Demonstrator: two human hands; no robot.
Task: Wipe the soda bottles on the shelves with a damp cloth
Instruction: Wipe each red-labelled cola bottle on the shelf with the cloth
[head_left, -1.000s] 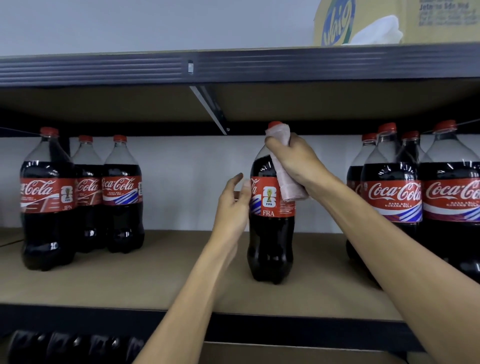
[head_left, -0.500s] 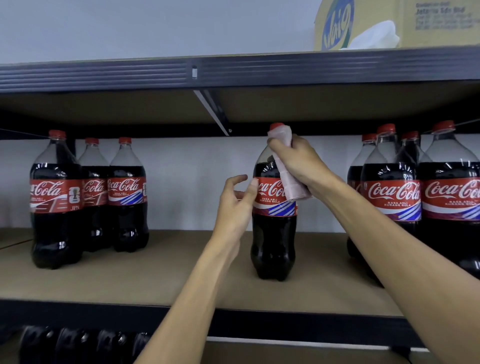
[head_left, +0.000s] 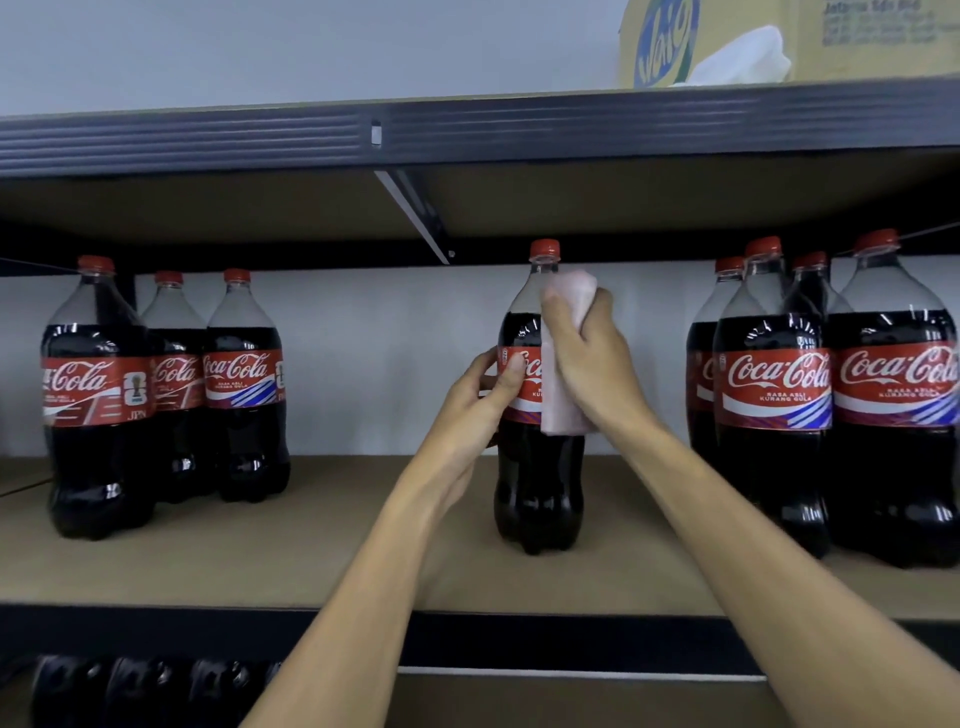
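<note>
Standing upright on the brown shelf board (head_left: 337, 551), the middle bottle (head_left: 537, 478) has bare board both sides, well apart from the left bottles (head_left: 239, 395) and right cluster (head_left: 774, 415). The left hand (head_left: 478, 405) curls round its label; the right hand (head_left: 597, 364) grips a pink cloth (head_left: 563, 410) against its shoulder.

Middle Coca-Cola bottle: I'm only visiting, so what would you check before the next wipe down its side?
1. Coca-Cola bottle upright on the shelf board: ok.
2. Left hand has a grip on the label to steady it: ok.
3. Right hand presses the pink cloth against the bottle: ok.
4. Red cap in place: ok.
5. Gap to the bottles on the right: ok.
6. Cloth damp enough: cannot tell.
</note>
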